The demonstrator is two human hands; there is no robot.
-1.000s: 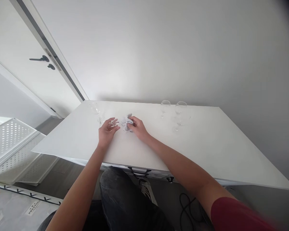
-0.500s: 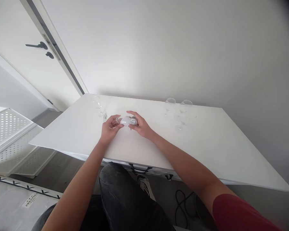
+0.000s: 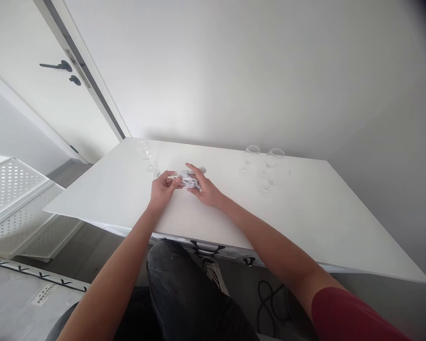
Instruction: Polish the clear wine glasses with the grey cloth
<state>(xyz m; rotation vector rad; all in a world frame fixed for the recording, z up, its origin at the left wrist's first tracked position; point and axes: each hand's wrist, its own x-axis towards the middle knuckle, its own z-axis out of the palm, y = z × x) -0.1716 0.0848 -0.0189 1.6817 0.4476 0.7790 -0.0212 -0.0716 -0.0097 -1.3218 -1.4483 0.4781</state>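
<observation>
My left hand (image 3: 162, 188) is closed around a clear wine glass (image 3: 156, 173), held on its side over the white table. What seems to be its foot pokes out left of my fingers. A crumpled white cloth (image 3: 189, 180) lies between my hands at the bowl end. My right hand (image 3: 206, 187) curls around the cloth, thumb low and forefinger stretched above. Whether the cloth is inside the bowl or around it I cannot tell. Beyond my left hand stands another wine glass (image 3: 144, 151).
Two more wine glasses, a farther-left one (image 3: 252, 152) and a nearer one (image 3: 275, 156), stand right of my hands on the white table (image 3: 315, 213). A wall rises behind. White perforated panels (image 3: 14, 199) are at the left, and a black cable (image 3: 266, 303) lies on the floor.
The white cloth looks more crumpled and spread than before, and one end shows above my right fingers. My right hand has turned slightly; my left hand stays nearly in place.
</observation>
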